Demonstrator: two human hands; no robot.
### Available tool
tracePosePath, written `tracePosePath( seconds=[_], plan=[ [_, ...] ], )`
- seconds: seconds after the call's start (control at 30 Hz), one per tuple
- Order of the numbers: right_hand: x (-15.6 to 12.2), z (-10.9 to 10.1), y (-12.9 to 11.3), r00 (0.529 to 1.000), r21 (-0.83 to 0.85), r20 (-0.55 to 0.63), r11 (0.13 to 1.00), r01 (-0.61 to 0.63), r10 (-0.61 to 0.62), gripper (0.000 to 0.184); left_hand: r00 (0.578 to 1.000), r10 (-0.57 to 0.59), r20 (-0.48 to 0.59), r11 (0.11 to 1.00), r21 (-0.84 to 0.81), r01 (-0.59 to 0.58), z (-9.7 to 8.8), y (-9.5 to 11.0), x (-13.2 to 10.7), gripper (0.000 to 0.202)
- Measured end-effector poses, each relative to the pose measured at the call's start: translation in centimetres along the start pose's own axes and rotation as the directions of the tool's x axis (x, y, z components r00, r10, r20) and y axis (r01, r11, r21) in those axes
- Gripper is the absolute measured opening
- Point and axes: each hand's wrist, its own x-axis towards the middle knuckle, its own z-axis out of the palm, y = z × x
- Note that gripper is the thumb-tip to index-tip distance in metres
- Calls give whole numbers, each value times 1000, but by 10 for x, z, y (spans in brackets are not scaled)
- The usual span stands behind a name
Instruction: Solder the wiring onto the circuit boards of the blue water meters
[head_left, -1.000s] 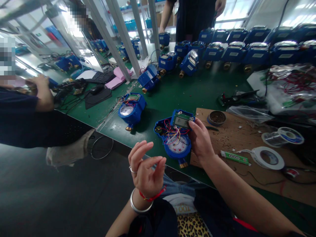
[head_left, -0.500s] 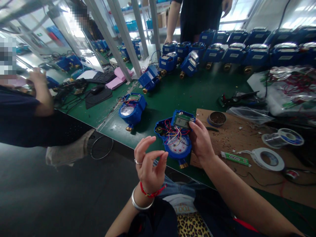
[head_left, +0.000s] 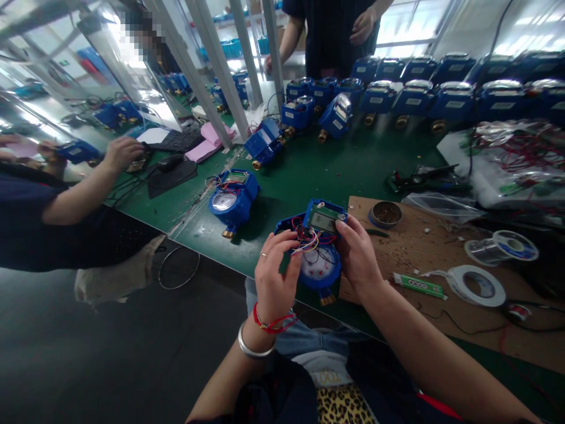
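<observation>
A: Head view: is any writing readable?
B: "R-" is shown on the LCD module (head_left: 323, 219) of the open meter (head_left: 318, 266); the rest is blurred. Print on the green tube (head_left: 414, 284) can't be read.
A: Hands?
B: The meter is held at the bench (head_left: 344, 171) near edge. It is gripped on its right side by the right hand (head_left: 357, 256), thumb by the LCD. The left hand (head_left: 276, 277) is half curled on the left rim, fingertips on the wires (head_left: 310, 240); a pinch can't be confirmed.

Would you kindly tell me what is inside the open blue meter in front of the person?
Inside the open blue meter: tangled coloured wires, a round dial. The left hand covers its left side.
</observation>
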Motion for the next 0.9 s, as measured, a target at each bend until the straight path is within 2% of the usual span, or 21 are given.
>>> tracePosePath(
  seconds=[0.17,0.3,0.37,0.7,0.9],
  plan=[
    [-1,0,1,1000,-45,-8,999,24,-24,24,989,-144,-22,985,-94,141,2,-9,8,15],
    [-3,1,2,997,-114,40,991,70,-66,32,948,-319,7,920,-238,311,1,-13,17,21],
    [-5,2,1,994,-140,81,986,91,-80,37,928,-370,29,885,-291,362,0,-13,20,23],
    [-9,4,-3,965,-293,200,930,223,-169,41,904,-416,98,817,-397,419,-6,-12,21,28],
    [-12,5,-2,944,-385,235,870,308,-230,38,909,-401,115,826,-383,413,-6,-14,18,29]
  ],
)
